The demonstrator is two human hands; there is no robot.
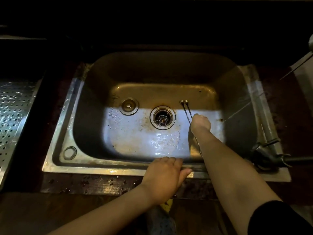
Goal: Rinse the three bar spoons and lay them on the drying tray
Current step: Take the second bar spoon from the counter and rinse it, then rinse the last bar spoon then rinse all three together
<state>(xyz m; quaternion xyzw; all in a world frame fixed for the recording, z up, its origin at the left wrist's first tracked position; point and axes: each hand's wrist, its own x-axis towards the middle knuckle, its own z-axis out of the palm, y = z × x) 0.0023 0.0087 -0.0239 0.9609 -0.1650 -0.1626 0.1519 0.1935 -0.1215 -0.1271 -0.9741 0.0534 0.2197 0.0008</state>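
**Head view: spoons gathered in the sink, tray not yet reached**

In the head view, the right hand is seen lowered into the steel sink, closed into a fist around the twisted shafts of the bar spoons. Two rounded end knobs are visible side by side past the knuckles, pointing toward the far wall of the basin, right of the drain. A thin length of shaft also appears below the wrist, along the forearm. Whether a third spoon is held in the bundle cannot be told.

The left hand is laid flat, fingers spread and holding nothing, on the near rim of the sink.

The basin floor is wet, but no stream is clearly seen from the tap at the right, so rinsing is judged to be barely begun or just finished; which cannot be told. The perforated drying tray lies well apart at the far left, and no spoon is seen on it. The laying-down step is therefore judged still to be done for all spoons.
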